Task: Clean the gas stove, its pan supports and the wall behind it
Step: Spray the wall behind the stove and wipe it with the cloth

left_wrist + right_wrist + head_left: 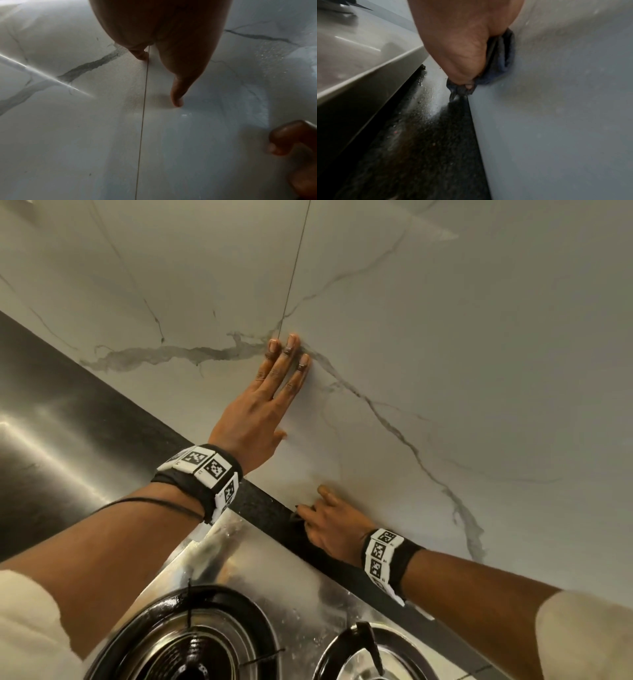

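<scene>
My left hand (270,392) lies flat with straight fingers (178,94) against the white marble wall (445,337), on a grey vein beside the thin tile joint (142,121). Lower down, my right hand (332,522) grips a dark blue-grey cloth (500,65) and presses it on the wall just above the black counter strip (274,515). In the head view the cloth is almost hidden under the hand. The steel gas stove (274,570) sits below, with two black pan supports (191,631) (370,645) on its burners.
A shiny steel surface (51,440) spreads at the left beside the stove. The black granite strip (423,135) between stove edge and wall is wet and speckled with crumbs. Fine droplets (267,54) cling to the wall near my left hand.
</scene>
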### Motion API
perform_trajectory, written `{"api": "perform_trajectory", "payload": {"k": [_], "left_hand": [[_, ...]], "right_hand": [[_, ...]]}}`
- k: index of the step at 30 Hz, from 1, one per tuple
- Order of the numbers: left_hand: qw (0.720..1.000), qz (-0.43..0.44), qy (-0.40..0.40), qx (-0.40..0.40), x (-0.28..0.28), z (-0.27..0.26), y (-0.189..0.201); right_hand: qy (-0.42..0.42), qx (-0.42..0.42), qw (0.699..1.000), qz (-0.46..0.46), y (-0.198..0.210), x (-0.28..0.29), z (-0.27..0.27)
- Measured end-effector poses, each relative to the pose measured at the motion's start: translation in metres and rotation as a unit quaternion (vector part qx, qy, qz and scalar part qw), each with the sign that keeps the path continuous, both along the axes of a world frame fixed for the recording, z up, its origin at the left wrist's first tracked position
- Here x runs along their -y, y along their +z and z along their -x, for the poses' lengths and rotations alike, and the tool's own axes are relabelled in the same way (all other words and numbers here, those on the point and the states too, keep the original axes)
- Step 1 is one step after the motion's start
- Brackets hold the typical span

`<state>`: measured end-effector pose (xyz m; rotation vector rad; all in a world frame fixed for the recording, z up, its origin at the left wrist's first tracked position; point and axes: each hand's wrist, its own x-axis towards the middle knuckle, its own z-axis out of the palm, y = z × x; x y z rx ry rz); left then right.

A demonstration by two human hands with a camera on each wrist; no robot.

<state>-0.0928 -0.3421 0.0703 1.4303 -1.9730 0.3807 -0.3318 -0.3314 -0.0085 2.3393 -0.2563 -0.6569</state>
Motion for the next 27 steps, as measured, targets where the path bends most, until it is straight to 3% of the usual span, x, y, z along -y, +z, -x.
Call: {"api": "perform_trajectory", "payload": {"k": [5, 14, 18, 22, 25, 27], "left_hand": [[1.000, -0.001, 0.000, -0.002, -0.002, 0.002, 0.000], [1.000, 0.001, -0.010, -0.005, 0.001, -0.001, -0.003], [1.000, -0.002, -0.010, -0.001, 0.000, -0.002, -0.002], [1.000, 0.003, -0.008, -0.001, 0.000, -0.001, -0.002], [1.000, 0.005, 0.003, -0.004, -0.001, -0.002, -0.003], [1.000, 0.008, 0.006, 0.000, -0.001, -0.002, -0.002]], "right_hand": [[-0.029, 0.032, 0.999, 0.007, -0.027, 0.002, -0.001], [-0.041, 0.142, 0.988, 0.050, -0.031, 0.014, -0.049], [-0.064, 0.199, 0.978, 0.026, -0.004, 0.008, -0.050], [-0.053, 0.393, 0.916, 0.068, 0.064, 0.002, -0.024], [-0.073, 0.459, 0.873, 0.144, 0.116, -0.003, 0.001], [-0.078, 0.435, 0.885, 0.143, 0.111, -0.011, 0.016]]}}
